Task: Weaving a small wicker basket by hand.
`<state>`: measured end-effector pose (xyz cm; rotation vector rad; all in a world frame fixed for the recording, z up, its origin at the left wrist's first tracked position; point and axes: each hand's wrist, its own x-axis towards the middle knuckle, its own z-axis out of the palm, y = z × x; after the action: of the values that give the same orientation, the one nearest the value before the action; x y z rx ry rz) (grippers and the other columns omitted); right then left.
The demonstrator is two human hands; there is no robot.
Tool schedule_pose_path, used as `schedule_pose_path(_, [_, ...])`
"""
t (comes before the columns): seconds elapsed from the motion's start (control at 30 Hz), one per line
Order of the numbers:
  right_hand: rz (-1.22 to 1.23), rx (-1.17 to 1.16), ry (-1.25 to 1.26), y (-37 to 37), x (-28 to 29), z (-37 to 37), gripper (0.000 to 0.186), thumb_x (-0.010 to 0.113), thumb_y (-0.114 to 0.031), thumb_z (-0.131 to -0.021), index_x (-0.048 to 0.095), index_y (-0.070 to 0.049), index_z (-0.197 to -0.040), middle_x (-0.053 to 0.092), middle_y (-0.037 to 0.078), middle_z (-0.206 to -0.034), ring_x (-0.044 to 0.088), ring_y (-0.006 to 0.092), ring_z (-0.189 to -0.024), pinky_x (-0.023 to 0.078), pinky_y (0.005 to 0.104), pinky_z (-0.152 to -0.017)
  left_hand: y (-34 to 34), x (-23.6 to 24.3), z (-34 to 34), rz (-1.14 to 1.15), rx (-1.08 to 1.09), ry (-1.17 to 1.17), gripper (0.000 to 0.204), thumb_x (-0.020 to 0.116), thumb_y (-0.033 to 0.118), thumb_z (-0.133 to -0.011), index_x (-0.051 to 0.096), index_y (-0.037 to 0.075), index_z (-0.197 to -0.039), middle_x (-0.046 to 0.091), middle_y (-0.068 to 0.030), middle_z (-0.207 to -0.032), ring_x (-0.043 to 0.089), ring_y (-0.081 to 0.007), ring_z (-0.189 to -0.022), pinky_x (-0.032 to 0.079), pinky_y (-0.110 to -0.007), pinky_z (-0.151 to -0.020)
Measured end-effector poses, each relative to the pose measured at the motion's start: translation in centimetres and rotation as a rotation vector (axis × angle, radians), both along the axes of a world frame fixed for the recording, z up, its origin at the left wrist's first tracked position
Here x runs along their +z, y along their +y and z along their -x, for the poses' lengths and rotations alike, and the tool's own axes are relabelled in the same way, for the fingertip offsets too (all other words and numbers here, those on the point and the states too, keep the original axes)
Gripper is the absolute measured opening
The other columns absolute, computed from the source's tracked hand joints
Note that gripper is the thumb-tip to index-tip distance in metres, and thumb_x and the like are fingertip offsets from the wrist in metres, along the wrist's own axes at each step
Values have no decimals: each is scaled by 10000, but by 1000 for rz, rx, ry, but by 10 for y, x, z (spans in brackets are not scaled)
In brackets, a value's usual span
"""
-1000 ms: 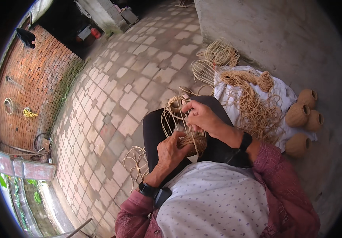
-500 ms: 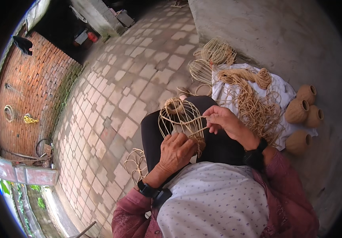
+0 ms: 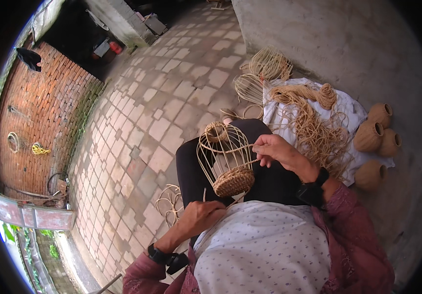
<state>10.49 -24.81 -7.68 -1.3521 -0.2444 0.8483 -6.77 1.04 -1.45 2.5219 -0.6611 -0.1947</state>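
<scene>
A partly woven basket [image 3: 234,182] rests tilted on my lap. Its woven base faces me, bare thin ribs [image 3: 217,158] span the middle, and a woven ring [image 3: 216,131] closes the far end. At the basket's right side, my right hand [image 3: 275,149] pinches a tan cord between thumb and forefinger, close against the ribs. Nearer to me and left of the base, my left hand [image 3: 201,215] is closed, apart from the basket. A strand of cord [image 3: 204,194] sticks up from its fingers, which are partly hidden.
Right of my knees, a white cloth [image 3: 350,107] bears a heap of tan cord [image 3: 317,136]. Several finished round baskets [image 3: 367,136] stand at its right edge. Unwoven rib frames [image 3: 269,63] lie by the concrete wall [image 3: 343,44]. Loose coils [image 3: 168,203] lie left of my lap.
My left hand has let go of the basket's base and moved down and left toward me, uncovering the base. My right hand has stayed at the ribs with its pinch.
</scene>
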Motion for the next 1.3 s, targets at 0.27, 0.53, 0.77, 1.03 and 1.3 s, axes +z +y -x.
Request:
schedule_pose_path(0.27, [-41, -154, 144, -10, -13, 18, 167, 579, -210, -932, 562, -44, -924, 644, 60, -784, 607, 99, -566, 444, 196, -433, -9, 14, -34, 1, 471, -311, 91, 665, 131, -828, 679, 71, -894, 613, -84, -761, 628, -254, -651, 504, -350, -598])
schedule_pose_path(0.53, [-38, -245, 76, -14, -20, -3, 132, 614, -190, -912, 559, -72, -930, 625, 17, -779, 575, 64, -588, 456, 180, -502, -54, -21, -83, 13, 297, -337, 55, 670, 147, -796, 650, 98, -812, 607, -65, -733, 627, -269, -667, 480, -370, -570])
schedule_pose_path(0.77, [-56, -167, -143, 50, -19, -27, 102, 639, -148, -862, 591, -73, -911, 637, 10, -781, 608, 67, -677, 490, 214, -584, -63, -23, -85, -127, 460, -167, 126, 648, 243, -780, 617, 128, -821, 632, -108, -639, 634, -304, -586, 471, -412, -545])
schedule_pose_path(1.03, [477, -176, -847, 80, -23, -9, 52, 612, -100, -757, 577, -75, -787, 646, 168, -740, 637, 391, -746, 496, 463, -656, -63, -9, -80, -140, 292, -152, 299, 748, 304, -716, 598, 88, -857, 645, -101, -670, 650, -292, -619, 483, -396, -558])
schedule_pose_path(1.3, [46, -28, -297, 69, 34, -3, 205, 631, -87, -802, 526, -29, -968, 612, 81, -666, 627, 163, -586, 467, 284, -497, -16, -44, -48, 251, 510, -48, 433, 799, 335, -726, 594, 77, -1007, 677, -117, -823, 673, -270, -745, 526, -355, -674])
